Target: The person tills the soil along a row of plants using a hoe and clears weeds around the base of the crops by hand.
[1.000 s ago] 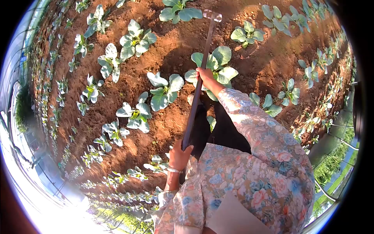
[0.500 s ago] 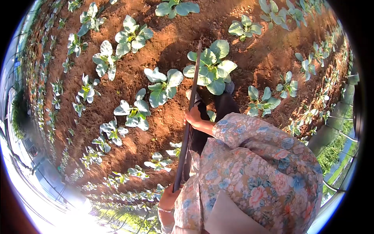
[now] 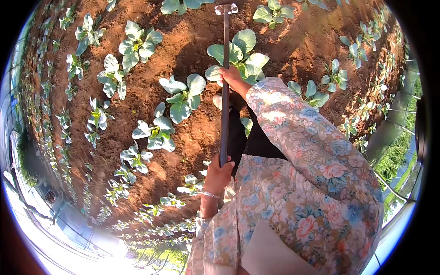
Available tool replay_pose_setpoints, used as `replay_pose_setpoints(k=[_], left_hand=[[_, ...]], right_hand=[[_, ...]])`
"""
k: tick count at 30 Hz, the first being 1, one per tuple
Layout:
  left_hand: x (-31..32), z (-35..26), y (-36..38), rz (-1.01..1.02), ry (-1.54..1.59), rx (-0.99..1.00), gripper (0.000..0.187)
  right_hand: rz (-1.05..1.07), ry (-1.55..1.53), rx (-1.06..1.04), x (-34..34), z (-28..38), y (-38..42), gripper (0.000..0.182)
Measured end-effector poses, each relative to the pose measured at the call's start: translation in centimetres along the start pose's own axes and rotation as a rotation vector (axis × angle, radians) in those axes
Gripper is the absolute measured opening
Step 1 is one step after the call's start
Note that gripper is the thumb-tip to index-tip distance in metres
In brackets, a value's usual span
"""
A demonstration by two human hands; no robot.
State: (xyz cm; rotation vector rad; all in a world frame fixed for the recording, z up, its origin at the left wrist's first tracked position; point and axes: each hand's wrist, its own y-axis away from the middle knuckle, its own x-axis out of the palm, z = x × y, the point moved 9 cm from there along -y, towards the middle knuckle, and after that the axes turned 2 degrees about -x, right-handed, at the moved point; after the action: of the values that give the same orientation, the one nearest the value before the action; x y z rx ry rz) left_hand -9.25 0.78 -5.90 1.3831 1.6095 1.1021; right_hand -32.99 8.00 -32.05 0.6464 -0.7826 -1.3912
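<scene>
A hoe (image 3: 224, 121) with a long dark handle runs almost straight up the middle of the view. Its small metal head (image 3: 226, 8) shows at the top edge, held above the brown soil as far as I can tell. My left hand (image 3: 217, 176), with a bracelet at the wrist, is wrapped round the handle's near end. Farther along, my right hand (image 3: 233, 78) grips the shaft. Just beside and partly behind that hand grows a broad-leaved green plant (image 3: 247, 55). Another leafy plant (image 3: 184, 98) stands left of the handle.
Rows of similar young plants (image 3: 156, 133) fill the reddish-brown soil (image 3: 183, 151) on both sides. A shoe (image 3: 218, 101) and dark trouser legs (image 3: 261, 142) are beneath the handle. Grass and a fence-like frame (image 3: 394, 183) lie along the right edge.
Both hands and the hoe have moved up the view, away from my body. The hoe's metal head, earlier hidden at the soil, now shows. The handle stands more upright in the picture.
</scene>
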Motion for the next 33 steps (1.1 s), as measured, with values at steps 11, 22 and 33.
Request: replay_pose_setpoints(k=[11, 22, 33], left_hand=[[-10.0, 5.8, 16.8, 0.063, 0.14, -0.235, 0.027], [2.1, -3.7, -2.3, -0.122, -0.363, 0.23, 0.025], [10.2, -5.5, 8.3, 0.061, -0.304, 0.091, 0.013]], right_hand=[[-0.054, -0.124, 0.295, 6.1, -7.5, 18.5, 0.039], [0.001, -0.377, 0.001, -3.2, 6.3, -3.0, 0.02], [-0.045, -0.054, 0.191, -10.8, 1.6, 7.0, 0.039]])
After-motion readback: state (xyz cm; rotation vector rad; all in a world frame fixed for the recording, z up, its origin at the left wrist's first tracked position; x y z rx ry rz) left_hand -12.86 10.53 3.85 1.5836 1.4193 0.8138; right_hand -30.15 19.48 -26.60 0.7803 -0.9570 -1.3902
